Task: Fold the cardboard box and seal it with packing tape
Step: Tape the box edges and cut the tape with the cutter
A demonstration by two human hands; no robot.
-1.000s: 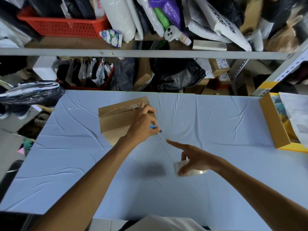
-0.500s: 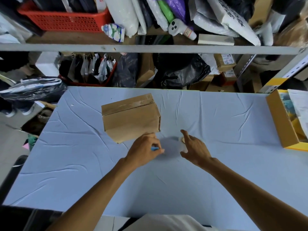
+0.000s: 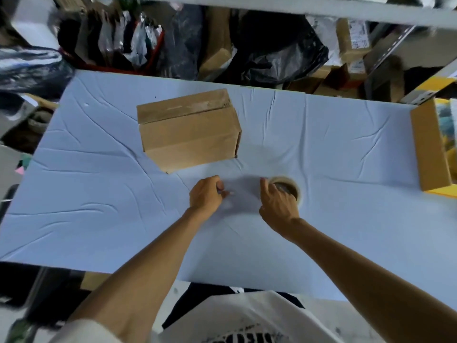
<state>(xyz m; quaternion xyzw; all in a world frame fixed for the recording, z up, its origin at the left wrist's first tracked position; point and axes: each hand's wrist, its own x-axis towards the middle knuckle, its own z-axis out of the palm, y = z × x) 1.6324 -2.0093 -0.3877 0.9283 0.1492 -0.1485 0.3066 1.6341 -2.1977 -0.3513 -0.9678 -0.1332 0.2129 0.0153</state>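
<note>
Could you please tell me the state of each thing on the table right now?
cardboard box: closed, top seam taped, standing untouched.
tape roll: lying flat, gripped by right hand.
left hand: fingers curled, contents too blurred to tell.
yellow box: open, far right.

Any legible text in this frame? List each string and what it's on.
Nothing can be read.
White T-shirt: black print, cut off at the frame edge, unreadable.
White labels on the small brown cartons at the back: too blurred.
Brown cardboard box, beige roll of packing tape: no print visible.
</note>
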